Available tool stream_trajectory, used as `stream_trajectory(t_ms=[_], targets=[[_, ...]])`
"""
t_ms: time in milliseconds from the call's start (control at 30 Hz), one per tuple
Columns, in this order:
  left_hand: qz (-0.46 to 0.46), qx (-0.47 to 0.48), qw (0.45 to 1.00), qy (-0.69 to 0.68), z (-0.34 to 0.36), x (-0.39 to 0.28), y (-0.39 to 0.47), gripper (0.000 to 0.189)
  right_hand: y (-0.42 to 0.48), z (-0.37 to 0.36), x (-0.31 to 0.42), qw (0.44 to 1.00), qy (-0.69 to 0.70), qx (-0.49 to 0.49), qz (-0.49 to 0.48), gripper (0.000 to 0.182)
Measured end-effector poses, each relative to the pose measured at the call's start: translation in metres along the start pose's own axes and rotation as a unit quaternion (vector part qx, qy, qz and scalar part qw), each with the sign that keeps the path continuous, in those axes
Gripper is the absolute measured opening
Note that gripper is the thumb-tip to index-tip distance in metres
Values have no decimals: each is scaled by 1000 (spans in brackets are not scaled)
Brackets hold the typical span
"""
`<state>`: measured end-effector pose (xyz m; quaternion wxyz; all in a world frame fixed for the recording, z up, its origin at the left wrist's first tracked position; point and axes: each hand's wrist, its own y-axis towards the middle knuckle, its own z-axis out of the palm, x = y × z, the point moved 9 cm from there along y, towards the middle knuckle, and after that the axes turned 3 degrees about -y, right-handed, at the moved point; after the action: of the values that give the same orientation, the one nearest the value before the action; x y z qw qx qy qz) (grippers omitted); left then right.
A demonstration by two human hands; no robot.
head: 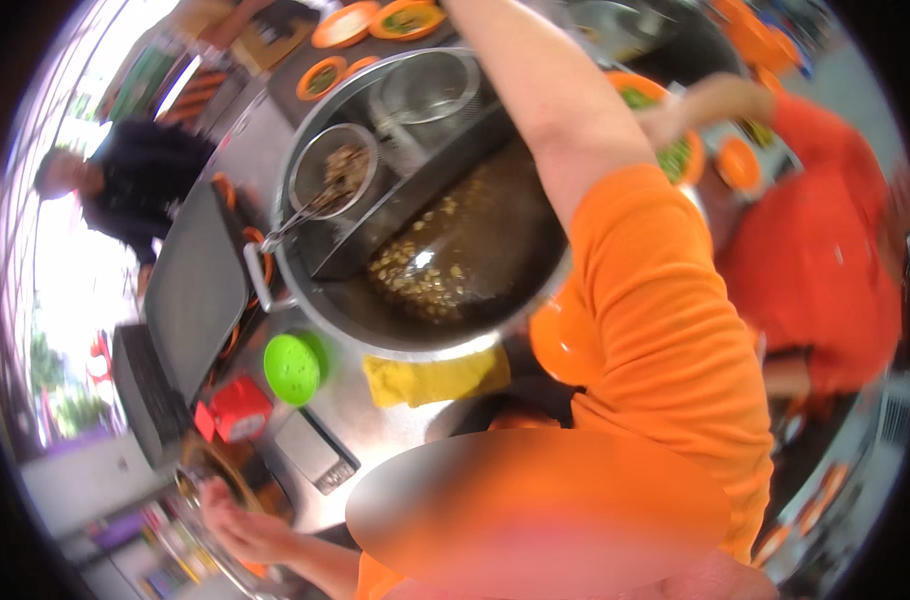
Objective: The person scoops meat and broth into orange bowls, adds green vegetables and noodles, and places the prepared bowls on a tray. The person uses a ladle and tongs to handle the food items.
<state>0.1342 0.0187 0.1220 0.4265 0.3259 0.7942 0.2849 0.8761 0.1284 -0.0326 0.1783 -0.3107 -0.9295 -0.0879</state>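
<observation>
My left hand (pixel 241 529) is at the lower left, blurred, beside the rim of a round metal container (pixel 189 484); whether it grips anything cannot be told. My right arm reaches up across a large divided steel pot (pixel 440 349), and my right hand is out of view past the top edge. Brown broth (pixel 500 217) with small pale pieces floating in it fills one side of the pot. Two wire-mesh strainers sit in the other side: one (pixel 339 172) holds brown meat-like pieces, while the other (pixel 429 86) shows no clear contents.
A co-worker in red (pixel 807 262) reaches toward orange bowls of greens (pixel 676 157) at the right. Another person in dark clothing (pixel 144 176) stands at the left. Near the pot are a green bowl (pixel 291 369), a yellow cloth (pixel 436 377), a small scale (pixel 312 450) and a red container (pixel 241 409).
</observation>
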Motion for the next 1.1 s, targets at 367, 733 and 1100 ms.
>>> stream_trajectory(t_ms=[367, 733, 1100], targets=[[272, 309, 840, -352, 114, -142, -113, 8, -502, -139, 179, 930, -42, -216, -296, 30], [352, 598, 517, -501, 56, -325, -319, 7, -1234, 306, 65, 603, 270, -203, 723, 42], [538, 734, 188, -370, -98, -403, -734, 20, -1574, 670, 455, 123, 271, -187, 936, 46]])
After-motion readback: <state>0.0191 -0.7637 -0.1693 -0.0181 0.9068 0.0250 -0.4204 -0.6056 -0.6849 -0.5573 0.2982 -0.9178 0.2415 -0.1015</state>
